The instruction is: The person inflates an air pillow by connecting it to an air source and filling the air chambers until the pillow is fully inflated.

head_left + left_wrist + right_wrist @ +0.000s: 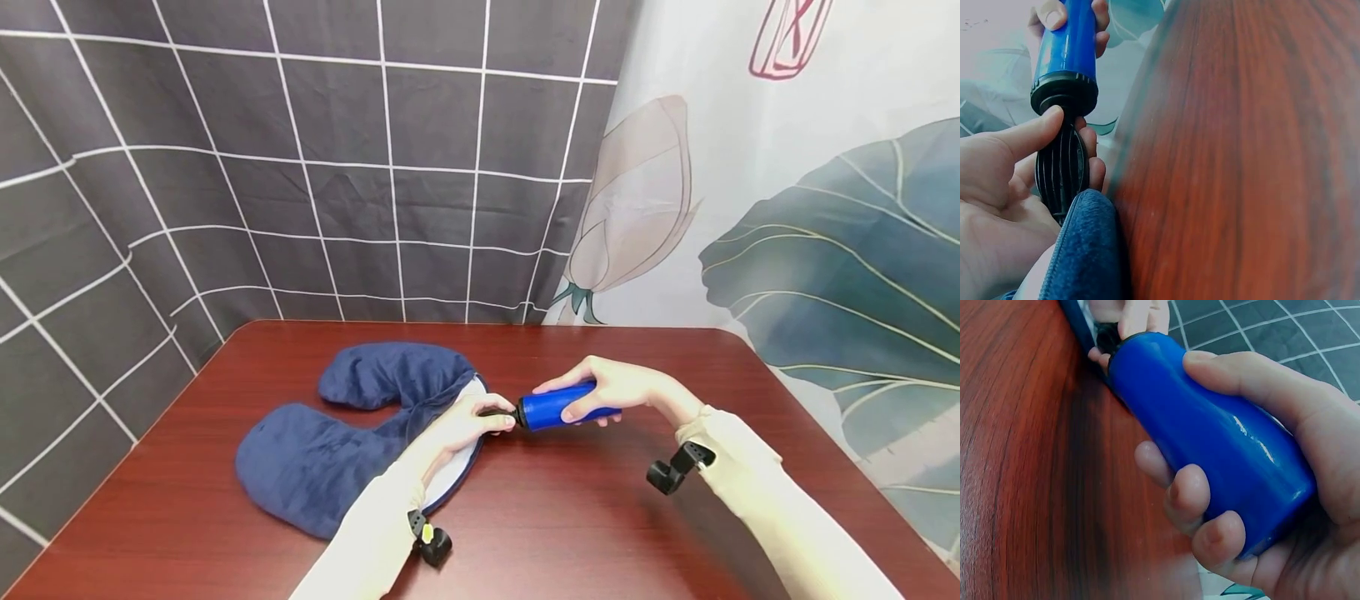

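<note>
A blue hand pump with a black ribbed handle is held between both hands, close over the table. My right hand grips its blue barrel, the thumb along one side and the fingers wrapped under the other. With thumb and fingers, my left hand holds the black handle just below the collar. A navy plush U-shaped neck pillow lies beneath and left of the left hand. Its white side and zipped edge show near the left wrist.
The reddish-brown wooden table spreads under everything. A dark grey curtain with white grid lines hangs behind it, and a white floral curtain hangs at the right. Small black cameras sit on both wrists.
</note>
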The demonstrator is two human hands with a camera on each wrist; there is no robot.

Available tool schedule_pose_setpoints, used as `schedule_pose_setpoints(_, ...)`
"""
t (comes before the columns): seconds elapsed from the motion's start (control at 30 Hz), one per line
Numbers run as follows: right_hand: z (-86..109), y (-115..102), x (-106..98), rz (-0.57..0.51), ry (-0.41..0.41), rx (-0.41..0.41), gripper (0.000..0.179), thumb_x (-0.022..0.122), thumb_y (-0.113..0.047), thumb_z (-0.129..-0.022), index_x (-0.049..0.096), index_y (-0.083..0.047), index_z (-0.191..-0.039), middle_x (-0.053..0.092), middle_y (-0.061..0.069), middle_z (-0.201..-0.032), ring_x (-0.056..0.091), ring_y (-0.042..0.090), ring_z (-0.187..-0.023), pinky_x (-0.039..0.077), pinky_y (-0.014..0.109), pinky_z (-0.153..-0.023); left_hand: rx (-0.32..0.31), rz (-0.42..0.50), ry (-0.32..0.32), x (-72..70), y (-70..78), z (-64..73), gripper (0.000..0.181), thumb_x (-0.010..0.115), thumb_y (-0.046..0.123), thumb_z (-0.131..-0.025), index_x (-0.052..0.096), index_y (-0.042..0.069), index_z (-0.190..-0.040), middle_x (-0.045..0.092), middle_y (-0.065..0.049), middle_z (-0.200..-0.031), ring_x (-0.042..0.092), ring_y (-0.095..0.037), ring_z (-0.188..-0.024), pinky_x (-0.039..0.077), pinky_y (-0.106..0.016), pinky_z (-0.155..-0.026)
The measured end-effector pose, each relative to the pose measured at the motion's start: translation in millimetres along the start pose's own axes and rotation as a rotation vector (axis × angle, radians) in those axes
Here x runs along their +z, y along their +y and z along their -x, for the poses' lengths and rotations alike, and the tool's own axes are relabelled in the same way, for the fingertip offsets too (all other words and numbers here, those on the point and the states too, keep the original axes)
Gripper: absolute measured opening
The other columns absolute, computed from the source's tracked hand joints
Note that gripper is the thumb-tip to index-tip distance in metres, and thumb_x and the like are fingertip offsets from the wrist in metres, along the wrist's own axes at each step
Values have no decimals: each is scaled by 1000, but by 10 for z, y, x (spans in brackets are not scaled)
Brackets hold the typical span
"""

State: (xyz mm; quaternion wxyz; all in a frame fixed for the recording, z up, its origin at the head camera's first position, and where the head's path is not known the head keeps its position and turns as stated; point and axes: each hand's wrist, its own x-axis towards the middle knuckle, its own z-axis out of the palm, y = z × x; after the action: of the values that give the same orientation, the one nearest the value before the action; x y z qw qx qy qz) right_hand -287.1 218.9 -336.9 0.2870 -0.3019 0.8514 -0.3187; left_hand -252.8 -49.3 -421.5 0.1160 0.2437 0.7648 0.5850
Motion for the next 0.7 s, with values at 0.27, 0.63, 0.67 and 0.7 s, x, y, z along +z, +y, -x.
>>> schedule_pose_setpoints(0.27,10,23,-7,9,-17,-1,53,74,-31,-88,57,-33,-138,65,10,-115,59,21,-53,50,29,-47,-18,5,-20,-4,15,4,27,64,8,-92,64,-10,-111,69,-24,-96,57,0,-77,49,-19,-74)
schedule_pose_setpoints(0.63,402,152,-265,13,-3,2,55,71,-28,-90,53,-26,-143,63,14,-114,61,23,-55,51,32,-47,-51,6,-27,-20,28,23,25,62,8,-93,64,-9,-112,68,-7,-85,56,-3,-74,48,-19,-72)
schedule_pose_setpoints(0.67,467,182,-303,7,3,8,55,70,-27,-91,53,-26,-143,63,14,-113,61,21,-56,52,32,-48,-54,8,-27,-20,31,24,25,62,8,-93,64,-9,-112,68,-7,-85,56,-2,-74,48,-18,-72)
schedule_pose_setpoints(0.7,533,214,-340,1,8,12,55,69,-25,-91,53,-25,-143,63,16,-112,61,20,-56,52,32,-47,-52,5,-28,-20,32,22,25,62,8,-93,64,-9,-112,68,-7,-85,56,-2,-73,48,-18,-72)
